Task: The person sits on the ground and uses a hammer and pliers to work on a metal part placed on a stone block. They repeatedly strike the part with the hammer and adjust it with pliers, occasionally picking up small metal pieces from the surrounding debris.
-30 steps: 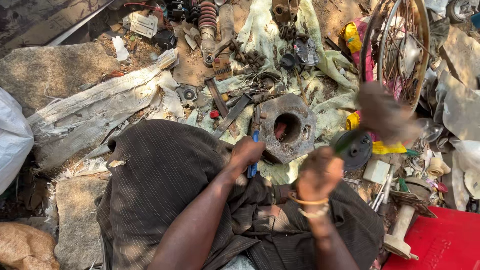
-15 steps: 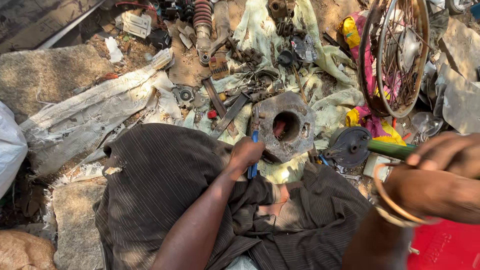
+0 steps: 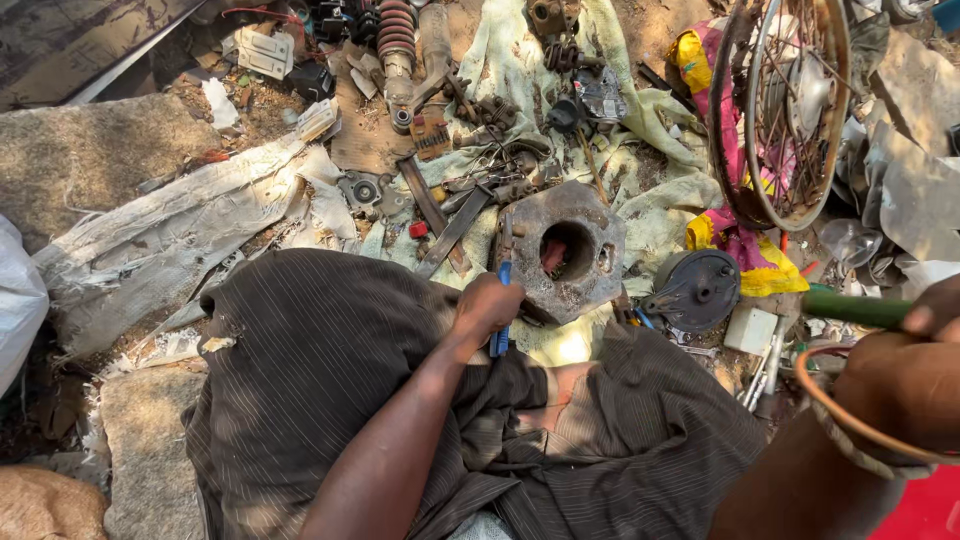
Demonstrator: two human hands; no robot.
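Note:
My left hand (image 3: 487,306) grips a blue-handled tool (image 3: 501,330) whose tip rests against the left side of a rusty metal engine block (image 3: 565,250) with a round bore, lying on a pale cloth between my knees. My right hand (image 3: 915,350) is raised at the right edge, close to the camera, closed around a green handle (image 3: 852,308); its head is out of view. A thin bangle (image 3: 850,420) circles that wrist. Dark striped trousers (image 3: 330,380) cover my legs.
A spoked wheel (image 3: 785,110) stands at the upper right over pink and yellow cloth. A round dark metal cover (image 3: 697,290) lies right of the block. A red coil spring (image 3: 397,30), flat bars and small parts litter the ground behind. A white sack (image 3: 20,300) sits left.
My right hand has lifted from beside the block up and to the right with the green handle, ending close to the camera. The left hand stays on the blue-handled tool.

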